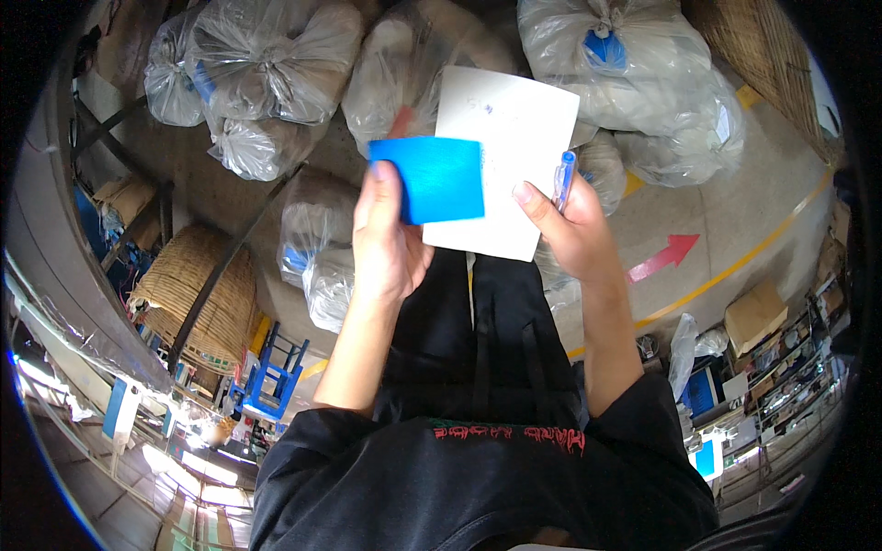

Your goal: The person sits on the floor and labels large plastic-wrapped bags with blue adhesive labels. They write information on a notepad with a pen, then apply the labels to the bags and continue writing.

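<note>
Knotted clear bags hold pale contents. The outstretched left hand pinches a blue card; the right hand grips white paper and a pen.

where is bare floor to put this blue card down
The grey floor between the plastic bags at right, the red arrow and the curved yellow line looks free; the blue card could probably go there. The top is crowded with bags, the left with the woven basket and blue stool.
</note>
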Action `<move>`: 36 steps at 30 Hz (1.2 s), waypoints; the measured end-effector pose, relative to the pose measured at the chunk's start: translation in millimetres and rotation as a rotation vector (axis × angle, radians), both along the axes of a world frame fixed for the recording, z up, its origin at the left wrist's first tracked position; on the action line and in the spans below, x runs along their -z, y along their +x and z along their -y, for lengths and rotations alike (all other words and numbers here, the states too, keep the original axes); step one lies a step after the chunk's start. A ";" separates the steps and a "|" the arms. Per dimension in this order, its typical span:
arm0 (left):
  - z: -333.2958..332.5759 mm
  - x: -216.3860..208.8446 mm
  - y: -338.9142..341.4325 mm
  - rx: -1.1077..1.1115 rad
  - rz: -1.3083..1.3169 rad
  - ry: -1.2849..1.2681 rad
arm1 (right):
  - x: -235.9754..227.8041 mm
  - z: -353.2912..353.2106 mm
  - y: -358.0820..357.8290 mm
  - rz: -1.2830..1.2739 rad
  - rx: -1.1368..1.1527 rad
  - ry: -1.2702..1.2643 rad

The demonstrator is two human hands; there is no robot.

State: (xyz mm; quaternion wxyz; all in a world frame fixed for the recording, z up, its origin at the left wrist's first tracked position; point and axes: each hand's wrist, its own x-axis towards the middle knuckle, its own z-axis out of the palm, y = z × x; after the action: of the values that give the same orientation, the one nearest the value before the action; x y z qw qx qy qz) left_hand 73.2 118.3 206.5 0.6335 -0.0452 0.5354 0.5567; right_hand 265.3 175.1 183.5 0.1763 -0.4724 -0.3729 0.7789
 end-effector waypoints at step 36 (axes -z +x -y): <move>-4.1 -15.1 13.6 -0.069 0.056 -0.126 | -52.6 -35.6 -7.5 0.177 -0.374 0.953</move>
State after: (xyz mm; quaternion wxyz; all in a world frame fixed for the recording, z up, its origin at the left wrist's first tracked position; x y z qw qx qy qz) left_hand 86.8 122.4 221.6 0.6245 -0.1189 0.5497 0.5420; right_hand 257.8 210.7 236.0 0.1972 -0.3290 -0.7779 0.4978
